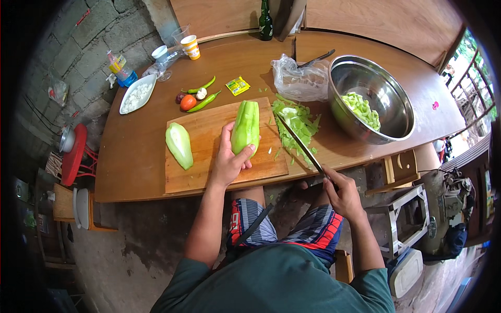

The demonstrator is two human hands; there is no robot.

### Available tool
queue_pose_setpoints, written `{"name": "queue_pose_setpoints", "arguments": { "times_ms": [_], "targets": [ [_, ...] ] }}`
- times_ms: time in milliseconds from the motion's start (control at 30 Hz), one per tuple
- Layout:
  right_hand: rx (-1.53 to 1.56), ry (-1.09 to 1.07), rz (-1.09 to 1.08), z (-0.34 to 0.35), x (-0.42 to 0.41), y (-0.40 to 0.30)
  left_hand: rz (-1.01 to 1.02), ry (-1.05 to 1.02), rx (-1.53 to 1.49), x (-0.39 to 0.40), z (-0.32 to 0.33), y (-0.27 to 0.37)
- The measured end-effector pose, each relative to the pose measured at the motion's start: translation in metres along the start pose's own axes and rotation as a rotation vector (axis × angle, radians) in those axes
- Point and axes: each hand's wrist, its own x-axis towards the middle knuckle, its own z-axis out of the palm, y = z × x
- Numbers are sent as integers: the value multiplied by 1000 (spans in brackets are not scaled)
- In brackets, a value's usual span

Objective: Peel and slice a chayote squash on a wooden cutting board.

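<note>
My left hand holds a peeled, light-green gourd-like vegetable nearly upright above the wooden cutting board. Grooves run lengthwise down its side. In my right hand is a kitchen knife, its blade slanting up and left over a heap of green peelings beside the board. The blade is apart from the vegetable. A pale cut piece with a whitish hollow lies on the board's left side. To the right stands a large stainless steel bowl containing chopped green pieces.
Beyond the board lie a tomato, green chillies, garlic and a yellow sachet. A white dish holds white contents. Near the bowl are a clear plastic bag and a black-handled utensil. A green bottle stands behind.
</note>
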Motion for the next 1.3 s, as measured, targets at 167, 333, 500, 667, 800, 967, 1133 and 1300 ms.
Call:
{"name": "queue_pose_setpoints", "arguments": {
  "times_ms": [167,333,500,667,800,967,1133,1300],
  "targets": [
    [9,-8,-219,6,-12,-2,16,17,9,0,1,-5],
    [-273,-24,-287,-1,-11,-4,-35,0,-36,-3,-6,2],
    [-323,-40,-297,-1,-10,-6,-64,-30,-78,-2,-15,-3],
    [-375,-32,-268,-5,-9,-6,-49,1,-78,-2,-11,-3],
    [-378,-19,-262,-4,-8,-4,-41,-20,-62,-2,-12,-3],
    [-402,29,-234,3,-9,-1,-43,-49,-77,2,-14,-6],
    [-293,109,-214,5,-5,9,-15,-65,-87,1,-10,-4],
    [-277,-5,-244,4,-10,-7,-43,-59,-69,-1,-16,-5]
  ]
}}
